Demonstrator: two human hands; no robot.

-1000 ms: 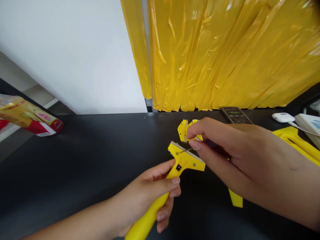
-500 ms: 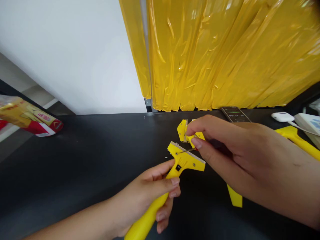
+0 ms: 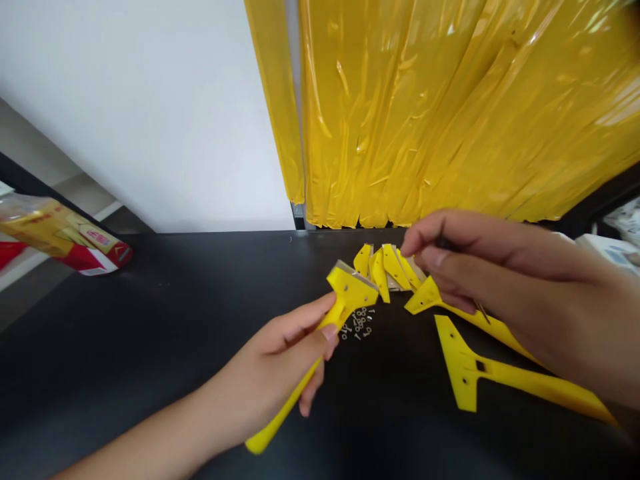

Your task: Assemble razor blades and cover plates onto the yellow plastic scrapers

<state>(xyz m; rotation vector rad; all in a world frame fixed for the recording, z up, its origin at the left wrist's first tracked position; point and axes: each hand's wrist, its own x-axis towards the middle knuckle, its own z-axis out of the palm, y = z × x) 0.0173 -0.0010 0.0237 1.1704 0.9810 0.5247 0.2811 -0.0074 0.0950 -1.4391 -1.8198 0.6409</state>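
Observation:
My left hand [image 3: 295, 353] is closed round the handle of a yellow scraper [image 3: 353, 290], its head tilted up and showing two screws. To the right, above the table, my right hand [image 3: 500, 280] is closed on a small screwdriver, mostly hidden by the fingers. Only its thin metal shaft [image 3: 483, 312] pokes out below them. Beyond the scraper lie several yellow blade cover plates [image 3: 395, 267] in a row. Small screws and nuts [image 3: 361, 323] are scattered beside the scraper head. Two more yellow scraper handles [image 3: 463, 363] [image 3: 425, 297] rest beneath and beside my right hand.
The black table [image 3: 175, 320] runs back to a white panel [image 3: 150, 120] and a yellow plastic curtain [image 3: 425, 113]. A snack packet [image 3: 65, 237] lies at the left edge. A white box [image 3: 607, 250] stands at the far right, partly hidden.
My right hand has drawn the screwdriver away from the scraper's screw, up and to the right. My left hand has shifted slightly left with the scraper, whose head has turned, uncovering the loose screws.

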